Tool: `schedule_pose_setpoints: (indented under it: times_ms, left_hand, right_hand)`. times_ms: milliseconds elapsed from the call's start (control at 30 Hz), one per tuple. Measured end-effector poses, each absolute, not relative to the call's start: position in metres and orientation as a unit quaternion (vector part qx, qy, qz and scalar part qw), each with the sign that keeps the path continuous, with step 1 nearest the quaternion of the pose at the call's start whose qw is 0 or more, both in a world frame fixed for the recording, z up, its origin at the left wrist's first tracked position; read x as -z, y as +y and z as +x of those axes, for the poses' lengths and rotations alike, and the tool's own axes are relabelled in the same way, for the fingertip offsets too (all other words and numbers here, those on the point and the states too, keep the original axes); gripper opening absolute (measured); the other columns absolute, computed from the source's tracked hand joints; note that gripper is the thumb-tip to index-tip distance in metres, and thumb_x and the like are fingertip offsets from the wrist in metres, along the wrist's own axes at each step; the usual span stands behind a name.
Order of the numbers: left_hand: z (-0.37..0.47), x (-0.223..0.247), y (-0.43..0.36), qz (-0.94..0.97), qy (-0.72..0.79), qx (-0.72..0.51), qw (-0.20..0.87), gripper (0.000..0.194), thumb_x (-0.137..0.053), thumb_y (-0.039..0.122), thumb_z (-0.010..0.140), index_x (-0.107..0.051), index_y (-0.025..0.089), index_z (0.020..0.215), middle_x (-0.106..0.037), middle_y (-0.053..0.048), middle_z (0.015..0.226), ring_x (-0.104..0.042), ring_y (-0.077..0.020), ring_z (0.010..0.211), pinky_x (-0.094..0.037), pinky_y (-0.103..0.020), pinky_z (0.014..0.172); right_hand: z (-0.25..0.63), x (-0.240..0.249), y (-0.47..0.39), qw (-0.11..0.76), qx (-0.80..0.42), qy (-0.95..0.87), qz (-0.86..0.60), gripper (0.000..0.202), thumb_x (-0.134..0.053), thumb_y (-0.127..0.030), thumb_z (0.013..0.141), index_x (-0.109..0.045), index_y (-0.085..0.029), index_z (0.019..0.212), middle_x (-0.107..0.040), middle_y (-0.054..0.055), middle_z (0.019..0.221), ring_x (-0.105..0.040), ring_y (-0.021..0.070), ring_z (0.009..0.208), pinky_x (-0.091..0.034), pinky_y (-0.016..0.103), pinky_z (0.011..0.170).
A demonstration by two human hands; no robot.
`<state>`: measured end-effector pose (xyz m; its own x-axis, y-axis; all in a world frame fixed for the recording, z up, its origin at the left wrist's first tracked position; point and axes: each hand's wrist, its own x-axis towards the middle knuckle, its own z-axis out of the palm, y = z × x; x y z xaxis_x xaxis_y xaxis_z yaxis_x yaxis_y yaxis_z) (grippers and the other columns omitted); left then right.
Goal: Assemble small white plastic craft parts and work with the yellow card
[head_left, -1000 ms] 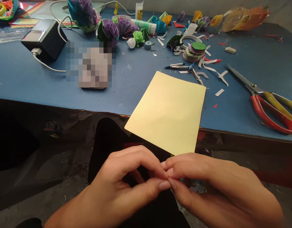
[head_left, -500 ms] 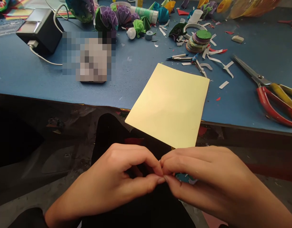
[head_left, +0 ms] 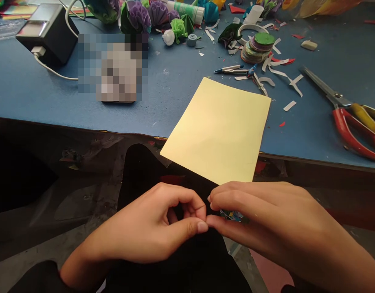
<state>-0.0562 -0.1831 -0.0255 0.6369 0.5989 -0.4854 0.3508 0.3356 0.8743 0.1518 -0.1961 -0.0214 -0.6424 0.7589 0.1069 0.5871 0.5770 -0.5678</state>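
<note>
Over my lap, my left hand (head_left: pixel 163 224) is closed in a pinch, thumb pressed to the curled index finger. Anything between those fingertips is hidden or too small to name. My right hand (head_left: pixel 266 224) is beside it, its thumb tip touching the left fingertips while its fingers stay apart from the thumb; nothing shows in it. Just beyond both hands, a pale yellow sheet of paper (head_left: pixel 218 130) lies partly over the table's front edge, its lower corner close to my right fingers.
On the blue table (head_left: pixel 163 110) lie red-and-yellow-handled scissors (head_left: pixel 343 106) at right, a drawing compass (head_left: pixel 236 71), paper scraps and an eraser (head_left: pixel 309 44). A glue stick (head_left: pixel 187 13) and crumpled paper flowers (head_left: pixel 135 18) are at the back. A black box (head_left: pixel 48 34) with a white cable stands left.
My right fingers have opened away from the thumb and lifted off the left fingertips. My left hand keeps its pinch. The view has shifted slightly.
</note>
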Motion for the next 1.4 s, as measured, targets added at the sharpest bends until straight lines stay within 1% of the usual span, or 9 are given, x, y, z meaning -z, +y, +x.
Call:
schedule_pose_setpoints:
  times_ms: [133, 267, 367, 533, 667, 867, 1200, 1267, 1400]
  left_hand:
    - [-0.055, 0.032, -0.182, 0.354, 0.35, -0.146, 0.855, 0.005, -0.066, 0.018, 0.077, -0.065, 0.014, 0.076, -0.056, 0.002, 0.067, -0.053, -0.0064, 0.057, -0.051, -0.013, 0.048]
    - [-0.051, 0.039, -0.184, 0.213, 0.259, -0.234, 0.912, 0.005, -0.066, 0.015, 0.078, -0.07, 0.013, 0.076, -0.063, -0.001, 0.067, -0.06, -0.0076, 0.062, -0.055, -0.013, 0.048]
    - [-0.049, 0.04, -0.186, 0.194, 0.249, -0.265, 0.911, 0.005, -0.067, 0.015, 0.079, -0.071, 0.013, 0.078, -0.064, -0.001, 0.067, -0.061, -0.0065, 0.059, -0.056, -0.012, 0.048]
    - [-0.049, 0.038, -0.188, 0.215, 0.26, -0.294, 0.894, 0.005, -0.067, 0.014, 0.078, -0.072, 0.013, 0.079, -0.064, -0.001, 0.068, -0.062, -0.007, 0.062, -0.056, -0.011, 0.048]
    - [-0.048, 0.037, -0.19, 0.229, 0.278, -0.308, 0.88, 0.006, -0.067, 0.014, 0.078, -0.073, 0.014, 0.079, -0.064, 0.0, 0.067, -0.061, -0.006, 0.058, -0.055, -0.01, 0.047]
    - [-0.046, 0.033, -0.191, 0.278, 0.324, -0.326, 0.843, 0.011, -0.067, 0.011, 0.078, -0.075, 0.019, 0.076, -0.066, 0.0, 0.071, -0.062, -0.0066, 0.063, -0.055, -0.01, 0.051]
    - [-0.046, 0.029, -0.194, 0.413, 0.412, -0.357, 0.729, 0.019, -0.072, 0.004, 0.068, -0.075, 0.022, 0.073, -0.067, 0.002, 0.07, -0.059, -0.005, 0.053, -0.049, -0.009, 0.05]
    - [-0.045, 0.029, -0.194, 0.409, 0.417, -0.352, 0.731, 0.017, -0.072, 0.005, 0.069, -0.075, 0.022, 0.073, -0.067, 0.002, 0.07, -0.059, -0.0048, 0.053, -0.049, -0.009, 0.05]
    - [-0.046, 0.03, -0.194, 0.309, 0.381, -0.329, 0.807, 0.008, -0.069, 0.015, 0.076, -0.074, 0.019, 0.072, -0.065, 0.001, 0.07, -0.059, -0.005, 0.055, -0.051, -0.009, 0.05]
  right_hand:
    - [0.149, 0.016, -0.196, 0.245, -0.251, -0.848, -0.398, 0.004, -0.06, -0.026, 0.085, -0.059, -0.023, 0.084, -0.069, -0.004, 0.081, -0.064, 0.008, 0.065, -0.048, 0.016, 0.056]
    - [0.14, 0.012, -0.2, 0.335, -0.28, -0.8, -0.411, 0.01, -0.067, -0.014, 0.077, -0.066, -0.02, 0.085, -0.073, -0.005, 0.085, -0.068, 0.0052, 0.076, -0.051, 0.005, 0.073]
    - [0.133, 0.011, -0.201, 0.373, -0.27, -0.772, -0.439, 0.014, -0.068, -0.008, 0.073, -0.067, -0.021, 0.08, -0.074, -0.006, 0.082, -0.069, 0.0051, 0.074, -0.052, 0.004, 0.072]
    - [0.127, 0.015, -0.205, 0.397, -0.281, -0.749, -0.45, 0.017, -0.067, -0.007, 0.072, -0.069, -0.02, 0.083, -0.074, -0.005, 0.082, -0.069, 0.0046, 0.071, -0.053, 0.003, 0.072]
    - [0.122, 0.019, -0.206, 0.419, -0.288, -0.723, -0.466, 0.021, -0.066, -0.004, 0.07, -0.069, -0.022, 0.082, -0.074, -0.007, 0.081, -0.069, 0.0046, 0.072, -0.053, 0.004, 0.073]
    - [0.114, 0.021, -0.205, 0.446, -0.211, -0.726, -0.48, 0.016, -0.067, -0.004, 0.068, -0.069, -0.018, 0.076, -0.074, -0.004, 0.075, -0.069, 0.005, 0.066, -0.053, 0.003, 0.072]
    - [0.12, 0.023, -0.208, 0.443, -0.226, -0.736, -0.46, 0.022, -0.063, -0.004, 0.07, -0.069, -0.021, 0.084, -0.074, -0.001, 0.077, -0.071, 0.0144, 0.062, -0.06, 0.016, 0.059]
    - [0.12, 0.024, -0.209, 0.449, -0.228, -0.725, -0.47, 0.022, -0.062, -0.005, 0.071, -0.068, -0.022, 0.084, -0.074, -0.002, 0.077, -0.07, 0.0146, 0.061, -0.06, 0.017, 0.058]
    - [0.118, 0.024, -0.212, 0.453, -0.244, -0.707, -0.485, 0.017, -0.064, -0.01, 0.074, -0.067, -0.023, 0.084, -0.074, -0.002, 0.076, -0.07, 0.015, 0.061, -0.06, 0.018, 0.056]
